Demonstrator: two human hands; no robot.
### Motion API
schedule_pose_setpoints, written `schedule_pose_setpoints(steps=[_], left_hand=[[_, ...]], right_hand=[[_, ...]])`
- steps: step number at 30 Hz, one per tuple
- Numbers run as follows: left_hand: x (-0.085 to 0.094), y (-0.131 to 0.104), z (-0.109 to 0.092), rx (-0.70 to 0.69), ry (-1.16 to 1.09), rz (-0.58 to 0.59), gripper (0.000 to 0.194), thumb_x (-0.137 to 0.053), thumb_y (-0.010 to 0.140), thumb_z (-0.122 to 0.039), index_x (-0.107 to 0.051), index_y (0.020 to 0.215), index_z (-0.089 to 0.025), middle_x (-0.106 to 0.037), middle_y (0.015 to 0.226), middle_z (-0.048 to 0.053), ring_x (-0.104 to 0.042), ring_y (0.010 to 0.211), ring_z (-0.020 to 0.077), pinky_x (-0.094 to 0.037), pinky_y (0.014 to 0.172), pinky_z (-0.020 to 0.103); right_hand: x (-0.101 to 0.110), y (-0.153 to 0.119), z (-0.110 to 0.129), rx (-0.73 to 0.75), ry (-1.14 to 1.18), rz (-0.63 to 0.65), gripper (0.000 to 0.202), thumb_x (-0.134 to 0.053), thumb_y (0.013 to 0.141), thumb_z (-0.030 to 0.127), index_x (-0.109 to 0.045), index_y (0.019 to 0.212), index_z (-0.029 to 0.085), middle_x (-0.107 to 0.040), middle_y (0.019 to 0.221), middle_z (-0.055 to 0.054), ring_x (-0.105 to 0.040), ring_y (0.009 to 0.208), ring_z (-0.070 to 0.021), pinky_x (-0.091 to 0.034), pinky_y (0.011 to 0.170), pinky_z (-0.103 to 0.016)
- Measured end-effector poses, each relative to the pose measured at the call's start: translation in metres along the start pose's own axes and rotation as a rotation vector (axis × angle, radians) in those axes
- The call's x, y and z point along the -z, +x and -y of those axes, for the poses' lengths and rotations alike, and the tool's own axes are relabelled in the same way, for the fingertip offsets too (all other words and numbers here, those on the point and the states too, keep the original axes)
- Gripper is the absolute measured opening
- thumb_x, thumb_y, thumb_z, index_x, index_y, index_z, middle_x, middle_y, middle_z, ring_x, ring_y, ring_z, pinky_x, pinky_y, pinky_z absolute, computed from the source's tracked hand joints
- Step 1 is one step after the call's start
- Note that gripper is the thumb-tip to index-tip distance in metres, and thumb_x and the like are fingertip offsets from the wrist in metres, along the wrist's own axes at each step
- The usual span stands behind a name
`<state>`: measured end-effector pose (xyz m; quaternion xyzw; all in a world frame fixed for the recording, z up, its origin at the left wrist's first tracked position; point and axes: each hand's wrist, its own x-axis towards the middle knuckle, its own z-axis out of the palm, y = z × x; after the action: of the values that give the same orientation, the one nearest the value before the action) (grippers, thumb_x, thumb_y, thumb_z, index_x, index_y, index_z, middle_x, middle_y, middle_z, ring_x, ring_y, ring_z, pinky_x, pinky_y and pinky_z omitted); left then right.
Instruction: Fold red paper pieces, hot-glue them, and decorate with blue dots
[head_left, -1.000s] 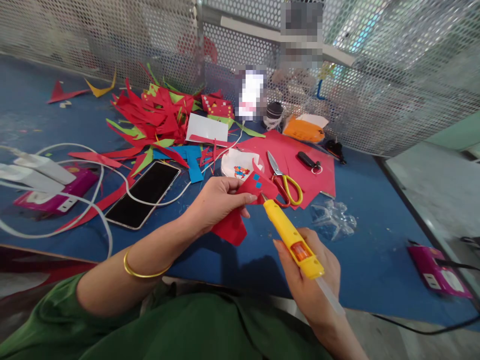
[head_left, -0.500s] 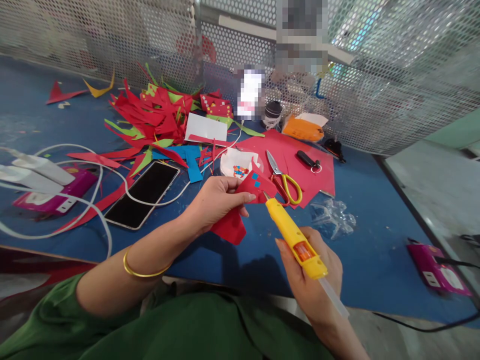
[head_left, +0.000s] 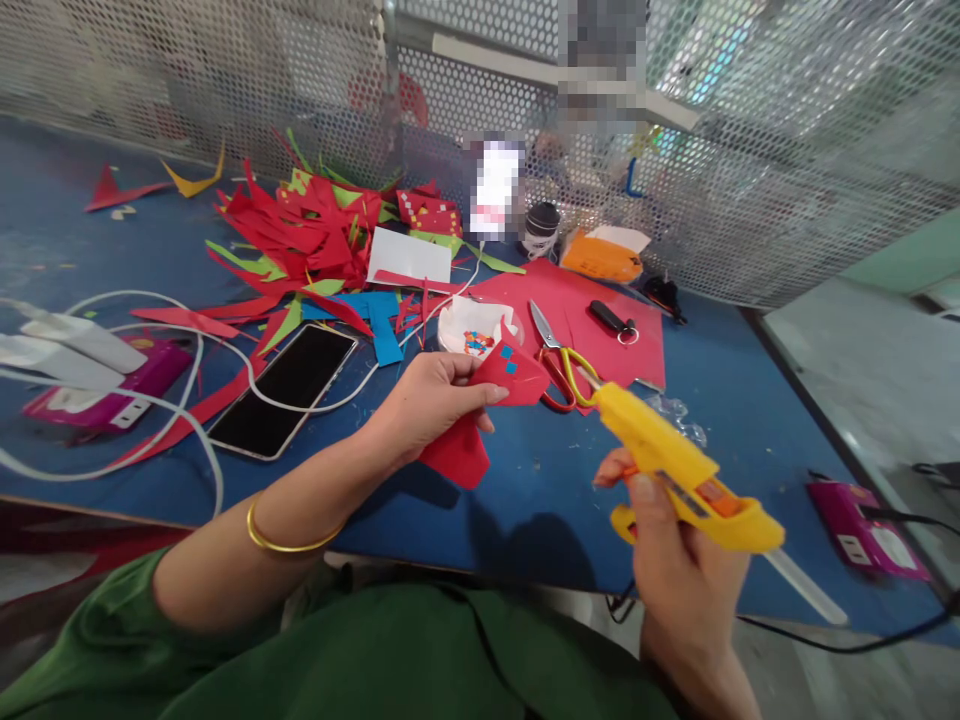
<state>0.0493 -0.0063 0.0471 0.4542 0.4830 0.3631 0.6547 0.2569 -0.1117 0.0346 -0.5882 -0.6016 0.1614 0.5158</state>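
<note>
My left hand (head_left: 446, 400) pinches a piece of red paper (head_left: 525, 378) between thumb and fingers, above the front of the blue table. Two small blue squares show on the paper, and its lower part hangs below my palm. My right hand (head_left: 686, 570) is wrapped round a yellow glue gun (head_left: 660, 440), with a clear glue stick (head_left: 810, 588) poking out of its back end. The gun's nozzle points up and left, apart from the paper. Just behind the paper stands a small white-lined bowl (head_left: 450, 325) with tiny coloured bits in it.
Scissors (head_left: 571, 375) and a black-handled tool (head_left: 609, 317) lie on a red sheet (head_left: 646, 350). A dark phone (head_left: 289, 390), white cables and a purple power strip (head_left: 142, 385) are at left. Red and green scraps (head_left: 315, 235) pile up behind. A second purple strip (head_left: 870, 530) sits right.
My right hand has moved right with the glue gun, drawing its nozzle away from the red paper. My left hand still holds the paper in nearly the same place.
</note>
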Motion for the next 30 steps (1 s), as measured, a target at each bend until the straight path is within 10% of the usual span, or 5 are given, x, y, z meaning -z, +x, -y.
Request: schedule_pose_setpoints(steps=[7,15,30], left_hand=[[0.001,-0.002,-0.003,0.028,0.0,0.046,0.018,-0.076,0.075,-0.032,-0.067,0.079,-0.017,-0.065,0.053,0.0,-0.057,0.044,0.0095,-0.044,0.044,0.017],[0.004,-0.001,-0.005,0.007,0.012,0.037,0.022,-0.073,0.077,-0.037,-0.066,0.075,-0.017,-0.066,0.055,0.002,-0.056,0.042,0.0099,-0.043,0.043,0.019],[0.012,-0.004,-0.015,-0.102,-0.123,-0.051,0.019,-0.076,0.077,-0.033,-0.066,0.083,-0.018,-0.065,0.053,-0.001,-0.057,0.046,0.0093,-0.046,0.048,0.017]], right_hand=[[0.037,0.034,-0.043,-0.029,-0.529,-0.266,0.035,-0.052,0.091,0.048,-0.065,0.093,0.015,-0.063,0.092,-0.011,-0.061,0.078,-0.0229,-0.045,0.067,-0.036],[0.065,0.051,-0.081,-0.012,-1.086,0.053,0.035,-0.047,0.089,0.035,-0.063,0.111,0.014,-0.065,0.101,-0.017,-0.06,0.091,-0.0302,-0.043,0.08,-0.043],[0.053,0.051,-0.088,0.085,-1.205,0.167,0.036,-0.04,0.094,0.026,-0.059,0.122,0.013,-0.066,0.106,-0.018,-0.061,0.09,-0.0293,-0.044,0.083,-0.046]])
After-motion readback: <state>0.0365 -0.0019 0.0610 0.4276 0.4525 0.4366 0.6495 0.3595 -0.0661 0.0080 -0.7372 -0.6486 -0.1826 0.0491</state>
